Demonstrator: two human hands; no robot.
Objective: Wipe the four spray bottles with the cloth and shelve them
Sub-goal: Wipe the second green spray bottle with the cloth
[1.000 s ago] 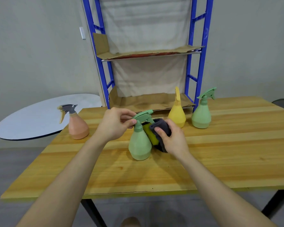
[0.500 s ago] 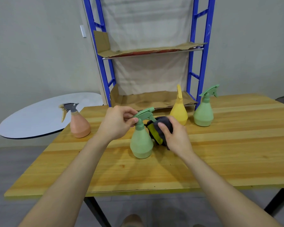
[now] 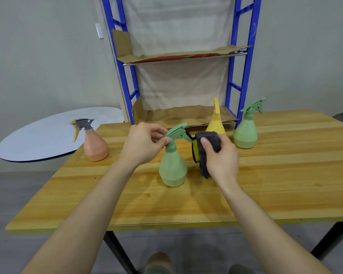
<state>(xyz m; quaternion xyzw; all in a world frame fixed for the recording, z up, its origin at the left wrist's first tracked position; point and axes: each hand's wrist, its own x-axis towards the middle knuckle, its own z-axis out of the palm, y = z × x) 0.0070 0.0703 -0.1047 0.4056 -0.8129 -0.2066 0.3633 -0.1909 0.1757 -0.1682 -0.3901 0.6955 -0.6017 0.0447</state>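
— Where is the near green bottle (image 3: 172,169)?
— Upright on the bench (image 3: 285,175); the fingers of the left hand (image 3: 145,144) pinch its trigger head.
— And the cloth (image 3: 208,140)?
— Bunched in the right hand (image 3: 223,161), fingers curled round it, just beside the bottle's nozzle.

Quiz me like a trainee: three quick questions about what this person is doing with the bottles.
1. True or false: a bottle stands on the upper shelf.
2. What does the right hand hold? A) cloth B) brush C) nothing
3. Fill in: the ___ hand pinches the sprayer of the near green bottle.

Key: 1 false; 2 A; 3 left hand.
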